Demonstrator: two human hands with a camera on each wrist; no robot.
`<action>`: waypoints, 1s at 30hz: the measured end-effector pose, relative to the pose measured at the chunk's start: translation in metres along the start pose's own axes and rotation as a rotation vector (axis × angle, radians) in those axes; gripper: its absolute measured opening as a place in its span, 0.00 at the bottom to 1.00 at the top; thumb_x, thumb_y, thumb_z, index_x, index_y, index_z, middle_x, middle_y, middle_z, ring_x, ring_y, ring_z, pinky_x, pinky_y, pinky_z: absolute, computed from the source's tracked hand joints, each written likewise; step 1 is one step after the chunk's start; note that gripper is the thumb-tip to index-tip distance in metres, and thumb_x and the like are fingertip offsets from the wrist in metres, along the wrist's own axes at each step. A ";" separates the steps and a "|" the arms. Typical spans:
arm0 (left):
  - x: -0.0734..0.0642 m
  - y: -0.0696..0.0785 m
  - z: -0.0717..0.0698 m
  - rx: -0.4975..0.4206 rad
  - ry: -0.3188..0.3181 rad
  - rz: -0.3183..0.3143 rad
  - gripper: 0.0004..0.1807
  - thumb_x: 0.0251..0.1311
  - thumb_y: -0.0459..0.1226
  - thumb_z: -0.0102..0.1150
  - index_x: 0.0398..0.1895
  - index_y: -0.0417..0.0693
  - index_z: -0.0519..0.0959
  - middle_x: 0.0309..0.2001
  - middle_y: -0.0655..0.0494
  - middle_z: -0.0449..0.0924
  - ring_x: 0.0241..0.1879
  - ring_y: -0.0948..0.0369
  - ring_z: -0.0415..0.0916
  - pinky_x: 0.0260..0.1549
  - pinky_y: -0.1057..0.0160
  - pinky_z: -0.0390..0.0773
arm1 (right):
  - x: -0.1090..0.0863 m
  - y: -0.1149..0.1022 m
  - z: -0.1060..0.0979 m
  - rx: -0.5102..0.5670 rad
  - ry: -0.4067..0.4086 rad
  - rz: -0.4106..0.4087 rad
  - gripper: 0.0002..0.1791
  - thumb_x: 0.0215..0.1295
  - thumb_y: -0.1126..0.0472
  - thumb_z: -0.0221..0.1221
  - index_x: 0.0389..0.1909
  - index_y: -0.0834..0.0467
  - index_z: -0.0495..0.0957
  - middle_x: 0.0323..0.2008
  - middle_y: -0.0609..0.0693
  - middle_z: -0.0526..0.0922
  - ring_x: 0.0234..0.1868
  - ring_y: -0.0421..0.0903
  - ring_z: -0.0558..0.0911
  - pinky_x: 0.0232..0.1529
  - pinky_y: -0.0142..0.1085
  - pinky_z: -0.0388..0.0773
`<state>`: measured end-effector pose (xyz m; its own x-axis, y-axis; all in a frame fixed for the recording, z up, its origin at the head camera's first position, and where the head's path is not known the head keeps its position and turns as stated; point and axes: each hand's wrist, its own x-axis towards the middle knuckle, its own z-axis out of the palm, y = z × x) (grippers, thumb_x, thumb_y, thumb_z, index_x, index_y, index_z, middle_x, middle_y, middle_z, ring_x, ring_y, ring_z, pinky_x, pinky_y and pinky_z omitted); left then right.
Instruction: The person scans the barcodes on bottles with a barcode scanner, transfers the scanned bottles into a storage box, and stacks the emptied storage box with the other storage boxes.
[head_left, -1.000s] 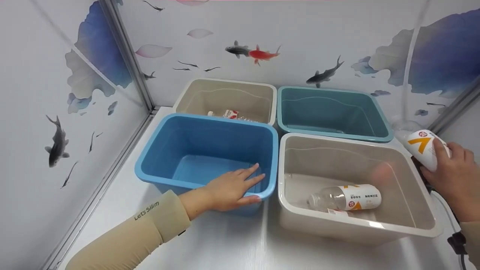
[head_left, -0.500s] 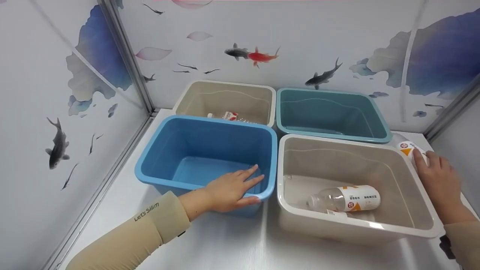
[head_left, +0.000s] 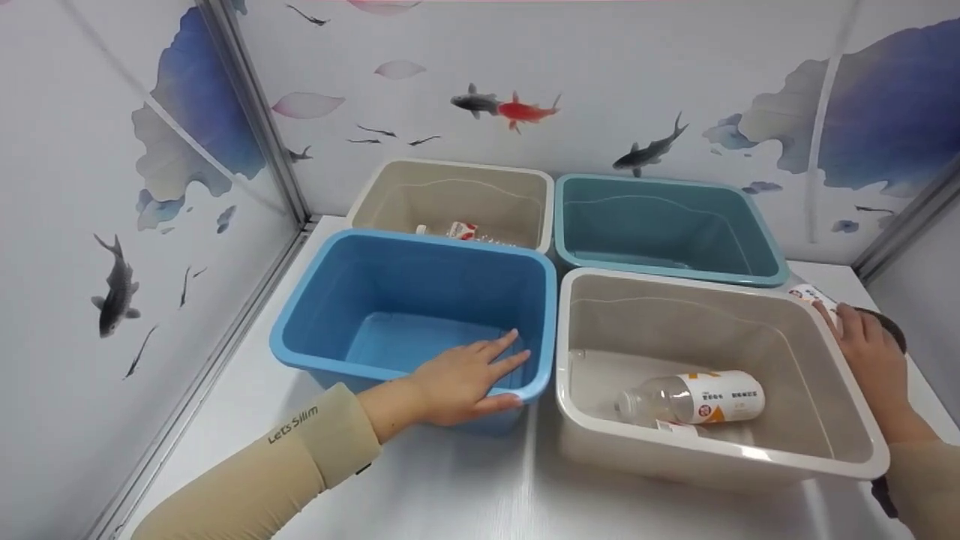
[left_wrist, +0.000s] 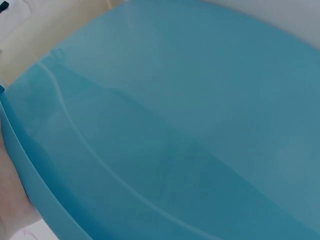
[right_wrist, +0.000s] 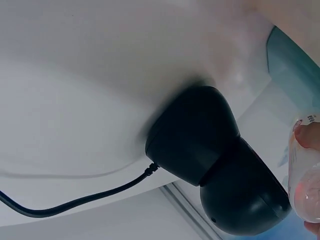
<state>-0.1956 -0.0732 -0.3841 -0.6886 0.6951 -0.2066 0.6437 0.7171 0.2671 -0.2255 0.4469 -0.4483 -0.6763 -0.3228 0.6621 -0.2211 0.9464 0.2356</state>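
Note:
My left hand [head_left: 465, 379] rests across the near right rim of a blue plastic bin [head_left: 442, 241], fingers spread over its inside. In the left wrist view the bin's wall [left_wrist: 190, 125] fills most of the picture, with part of the hand [left_wrist: 15, 195] at the left edge. Just outside the right wall of the front beige bin [head_left: 847, 390], my right hand [head_left: 870, 360] holds a clear plastic bottle [head_left: 814, 295] with a white and orange label. Thumb and fingers grip that bottle [right_wrist: 302, 170] in the right wrist view; the bin's rim partly hides it in the head view.
A similar bottle [head_left: 724, 396] lies inside the front beige bin. Behind stand another beige bin [head_left: 457, 187] with a small red-and-white carton [head_left: 463, 230], and a teal bin [head_left: 667, 202]. A black rounded device [right_wrist: 200, 135] with a cable [right_wrist: 75, 202] stands beside the held bottle.
My right hand has lowered the bottle from above the right side down beside the front beige bin, shifting leftward. A dark object now shows behind that hand. The left hand stays put.

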 end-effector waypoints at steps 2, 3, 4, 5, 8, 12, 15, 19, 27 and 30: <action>0.000 0.000 0.000 0.003 0.005 0.006 0.38 0.65 0.63 0.34 0.74 0.61 0.47 0.76 0.57 0.40 0.73 0.54 0.50 0.65 0.46 0.60 | 0.000 0.002 0.003 -0.018 0.065 -0.039 0.24 0.76 0.57 0.32 0.54 0.67 0.70 0.45 0.73 0.73 0.42 0.70 0.74 0.34 0.60 0.74; 0.000 0.000 0.000 0.002 0.007 0.009 0.37 0.65 0.63 0.34 0.74 0.61 0.47 0.76 0.57 0.40 0.73 0.54 0.50 0.65 0.46 0.60 | 0.001 0.002 0.005 -0.027 0.094 -0.052 0.25 0.76 0.57 0.30 0.52 0.69 0.70 0.44 0.73 0.74 0.40 0.69 0.74 0.33 0.58 0.74; 0.000 0.000 -0.001 0.002 0.009 0.011 0.37 0.65 0.63 0.34 0.74 0.61 0.47 0.76 0.56 0.40 0.73 0.54 0.50 0.65 0.46 0.60 | 0.001 0.002 0.007 -0.025 0.112 -0.056 0.22 0.74 0.61 0.34 0.50 0.71 0.71 0.43 0.72 0.74 0.40 0.69 0.75 0.33 0.58 0.74; 0.000 0.000 0.000 -0.001 0.007 0.009 0.37 0.65 0.63 0.35 0.74 0.61 0.47 0.76 0.57 0.40 0.73 0.54 0.49 0.65 0.46 0.60 | 0.001 0.002 0.007 -0.019 0.122 -0.053 0.19 0.72 0.64 0.37 0.48 0.72 0.71 0.43 0.72 0.74 0.40 0.69 0.75 0.34 0.58 0.74; 0.000 0.000 0.000 -0.006 0.003 0.004 0.38 0.64 0.63 0.34 0.74 0.62 0.47 0.76 0.57 0.39 0.73 0.54 0.49 0.65 0.46 0.59 | 0.001 0.000 0.008 0.011 0.133 -0.041 0.14 0.61 0.71 0.47 0.43 0.77 0.70 0.42 0.72 0.74 0.40 0.69 0.74 0.34 0.58 0.73; 0.000 -0.001 0.001 -0.005 0.005 0.004 0.38 0.64 0.64 0.33 0.74 0.63 0.47 0.76 0.58 0.39 0.73 0.54 0.49 0.65 0.46 0.59 | 0.000 -0.002 0.006 0.038 0.092 -0.032 0.15 0.54 0.74 0.50 0.42 0.80 0.69 0.43 0.73 0.73 0.41 0.69 0.73 0.37 0.58 0.72; 0.000 -0.001 0.001 -0.009 0.002 0.002 0.38 0.64 0.64 0.33 0.74 0.63 0.46 0.76 0.58 0.39 0.73 0.54 0.48 0.66 0.46 0.59 | -0.003 -0.001 0.004 0.065 0.025 -0.026 0.17 0.52 0.75 0.51 0.43 0.80 0.67 0.46 0.73 0.71 0.44 0.70 0.71 0.40 0.60 0.71; 0.000 0.000 0.001 -0.018 -0.008 -0.004 0.38 0.63 0.65 0.34 0.74 0.64 0.46 0.76 0.59 0.38 0.73 0.54 0.47 0.66 0.46 0.58 | -0.008 0.002 0.004 0.090 -0.015 -0.037 0.18 0.50 0.76 0.50 0.45 0.78 0.66 0.47 0.71 0.68 0.44 0.70 0.69 0.42 0.61 0.68; 0.000 0.001 0.000 -0.013 -0.004 -0.006 0.38 0.64 0.64 0.35 0.74 0.63 0.46 0.76 0.58 0.39 0.73 0.54 0.48 0.67 0.47 0.58 | -0.014 0.011 0.000 0.010 -0.150 -0.037 0.24 0.47 0.77 0.54 0.49 0.75 0.64 0.49 0.73 0.65 0.49 0.70 0.66 0.49 0.62 0.67; 0.000 0.000 0.000 0.005 0.001 0.001 0.37 0.65 0.63 0.35 0.74 0.62 0.47 0.76 0.57 0.40 0.73 0.54 0.50 0.66 0.47 0.59 | -0.014 0.014 0.002 -0.026 -0.101 -0.065 0.21 0.51 0.76 0.51 0.49 0.74 0.66 0.48 0.73 0.66 0.47 0.70 0.68 0.47 0.61 0.69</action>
<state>-0.1955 -0.0733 -0.3839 -0.6882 0.6958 -0.2054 0.6462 0.7166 0.2626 -0.2202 0.4643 -0.4561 -0.7286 -0.3792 0.5704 -0.2490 0.9224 0.2951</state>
